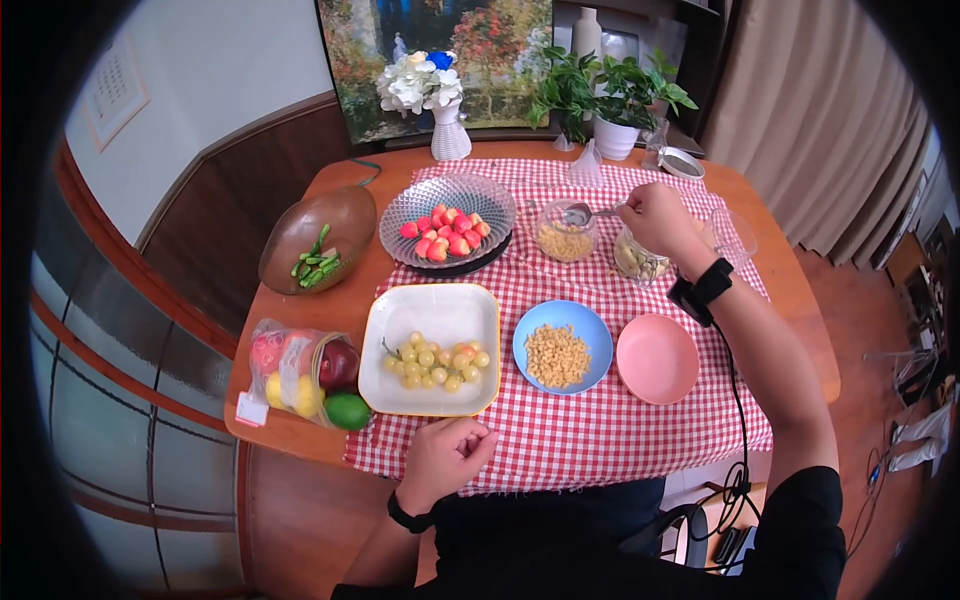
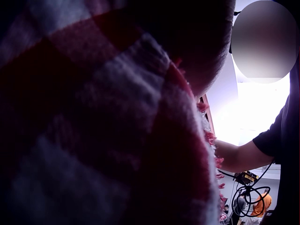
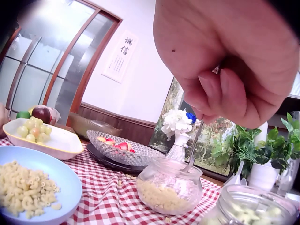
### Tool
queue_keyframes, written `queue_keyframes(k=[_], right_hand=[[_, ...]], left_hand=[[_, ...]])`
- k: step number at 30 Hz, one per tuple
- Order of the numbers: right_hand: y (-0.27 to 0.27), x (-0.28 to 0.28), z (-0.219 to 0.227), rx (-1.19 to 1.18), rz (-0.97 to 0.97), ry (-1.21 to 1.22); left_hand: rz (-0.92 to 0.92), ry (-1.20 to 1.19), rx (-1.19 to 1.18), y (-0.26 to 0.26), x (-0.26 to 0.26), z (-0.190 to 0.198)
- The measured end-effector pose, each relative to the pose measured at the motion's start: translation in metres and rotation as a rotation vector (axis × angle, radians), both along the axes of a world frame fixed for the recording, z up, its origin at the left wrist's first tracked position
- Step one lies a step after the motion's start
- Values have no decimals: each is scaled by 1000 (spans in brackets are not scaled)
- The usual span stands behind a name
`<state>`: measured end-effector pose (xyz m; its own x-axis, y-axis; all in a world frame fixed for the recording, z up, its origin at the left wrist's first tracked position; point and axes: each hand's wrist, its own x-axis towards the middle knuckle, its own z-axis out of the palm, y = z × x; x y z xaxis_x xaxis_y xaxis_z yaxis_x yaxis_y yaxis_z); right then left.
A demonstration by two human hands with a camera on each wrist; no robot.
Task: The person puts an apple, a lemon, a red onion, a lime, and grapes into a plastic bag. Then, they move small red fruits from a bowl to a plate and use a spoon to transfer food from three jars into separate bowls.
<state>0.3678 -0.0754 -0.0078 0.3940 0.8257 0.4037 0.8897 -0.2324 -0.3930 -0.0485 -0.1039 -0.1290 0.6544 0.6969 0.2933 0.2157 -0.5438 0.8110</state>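
My right hand grips a metal spoon by its handle. The spoon's head is at the mouth of a glass jar partly filled with macaroni. Close beside that jar, under my right hand in the head view, stands a second glass jar with pale green and white pieces. A blue plate bears a heap of macaroni, and a pink plate lies to its right. At the near table edge my left hand rests on the checked cloth, fingers loosely curled, holding nothing.
A white dish of grapes lies left of the blue plate. Behind are a glass bowl of red fruit and a brown bowl with green vegetables. Bagged fruit, a flower vase and potted plants also stand on the table.
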Motion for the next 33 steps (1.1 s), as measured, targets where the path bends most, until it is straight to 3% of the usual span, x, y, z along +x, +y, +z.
queue_keyframes(k=[9,15,17,18,20,21,23,26,33], right_hand=[[35,8,-22,-150,-52,-60],[36,7,-31,-201,-125,103],[30,-1,-28,-218,-172,424],[29,-1,-29,-217,-171,424],[27,-2,-32,-136,-137,738],[25,-2,-32,-135,-137,740],[21,-5,-28,-50,-100,988],[20,0,-33,-12,-84,1092],[8,-3,-32,31,-107,1092]], left_hand=[[1,-19,-1,1,0,-4],[-3,48,18,2,-3,-4],[-1,43,22,2,-3,-4],[-1,37,27,2,-3,-4],[0,41,26,2,-3,-3],[0,45,25,2,-3,-3],[0,46,17,2,-2,-2],[2,46,10,1,-2,-2],[9,54,18,1,-2,-4]])
